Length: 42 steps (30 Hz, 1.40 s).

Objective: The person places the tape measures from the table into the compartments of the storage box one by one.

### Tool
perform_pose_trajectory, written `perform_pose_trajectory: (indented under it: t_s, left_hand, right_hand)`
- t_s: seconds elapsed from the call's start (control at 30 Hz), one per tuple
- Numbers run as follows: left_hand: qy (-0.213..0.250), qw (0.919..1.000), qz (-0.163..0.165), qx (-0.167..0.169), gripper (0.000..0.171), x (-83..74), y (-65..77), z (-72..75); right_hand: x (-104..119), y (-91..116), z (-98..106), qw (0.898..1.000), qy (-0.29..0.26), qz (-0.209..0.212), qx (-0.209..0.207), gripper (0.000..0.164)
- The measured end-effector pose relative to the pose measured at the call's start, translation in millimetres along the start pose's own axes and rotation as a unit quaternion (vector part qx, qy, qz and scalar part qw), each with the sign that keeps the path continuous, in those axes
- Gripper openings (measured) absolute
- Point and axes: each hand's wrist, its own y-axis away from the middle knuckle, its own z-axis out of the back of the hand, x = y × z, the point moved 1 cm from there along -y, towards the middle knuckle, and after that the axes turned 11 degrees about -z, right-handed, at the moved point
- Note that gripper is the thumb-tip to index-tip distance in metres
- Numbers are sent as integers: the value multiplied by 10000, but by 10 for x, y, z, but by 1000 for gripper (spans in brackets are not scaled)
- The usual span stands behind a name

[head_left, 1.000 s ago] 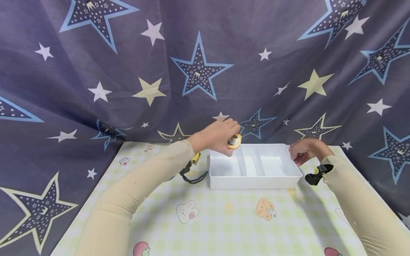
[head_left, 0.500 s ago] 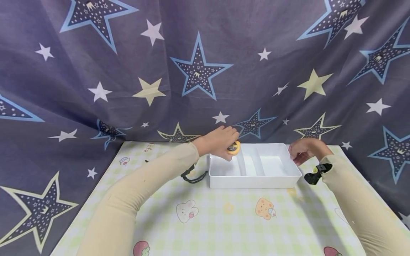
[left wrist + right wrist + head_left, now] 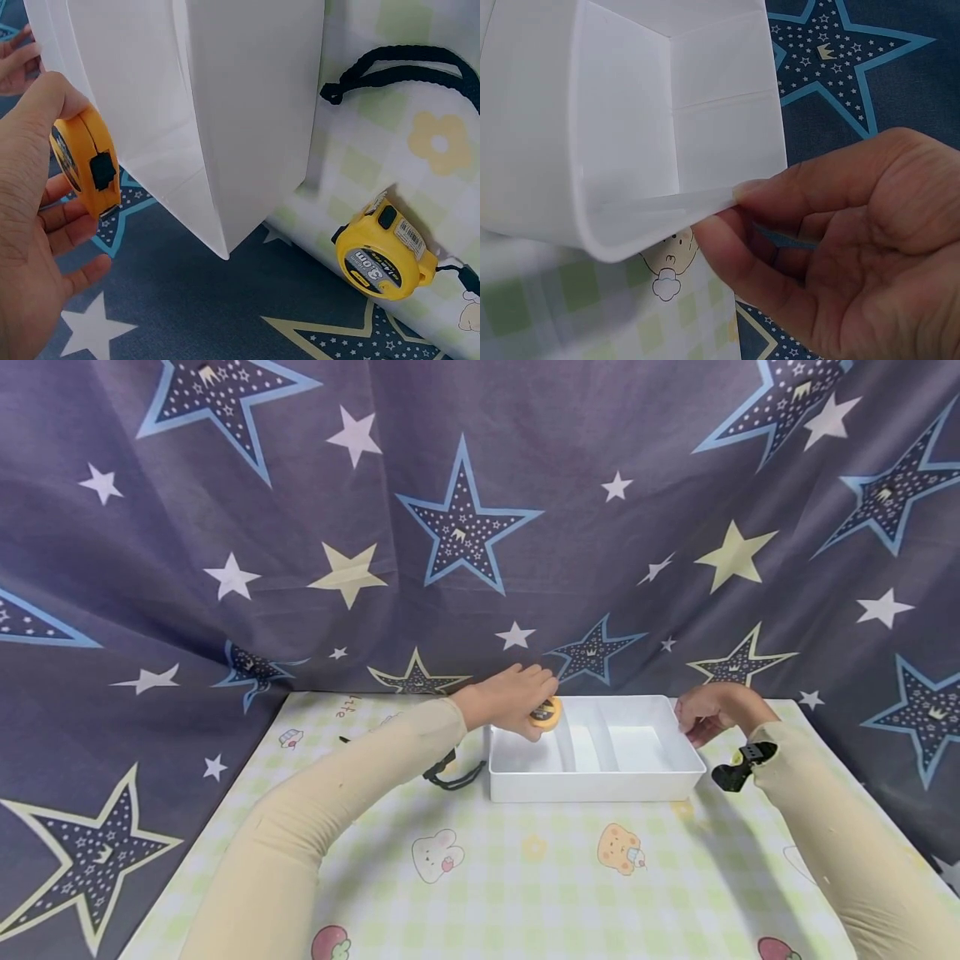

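My left hand [image 3: 512,700] grips a small yellow tape measure [image 3: 546,714] over the left compartment of a white divided box [image 3: 592,788]. In the left wrist view the thumb lies over the top of the tape measure [image 3: 90,161], with fingers curled beneath it. At the box's right end, my right hand [image 3: 716,710] pinches the end wall. Thumb and forefinger clasp that thin wall [image 3: 664,214] at its rim in the right wrist view. The box's compartments that show have nothing in them.
A second yellow tape measure [image 3: 382,251], marked 3.0m, lies on the table left of the box. Its black wrist strap [image 3: 455,779] loops beside the box. A star-patterned curtain [image 3: 465,527] hangs behind the checked tablecloth [image 3: 525,893].
My left hand has lowered with the tape measure, from above the box's back rim toward the left compartment. The right hand keeps its pinch on the box.
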Motion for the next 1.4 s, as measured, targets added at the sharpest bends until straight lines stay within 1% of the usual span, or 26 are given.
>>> perform_pose_trajectory:
  t_s: [0.23,0.53,0.87,1.1,1.4]
  left_hand:
    - [35,9998,22,170,64,-6,-11,-43]
    - [-236,9990,-56,364,64,-2,-23,-121]
    - [-102,9990,-90,431,60,0,-46,-162]
    - [-58,9985,-69,546,59,5,-71,-196]
    - [355,9976,-48,591,58,28,-98,-218]
  right_hand:
    - [-1,-1,3,10000,-20,-1,34,9]
    - [-3,-19,8,10000,6,-11,45,10]
    - [-1,5,5,9998,-158,41,63,13]
    - [11,25,9,9999,-124,44,89,13]
    - [14,35,5,9999,-155,3,73,13]
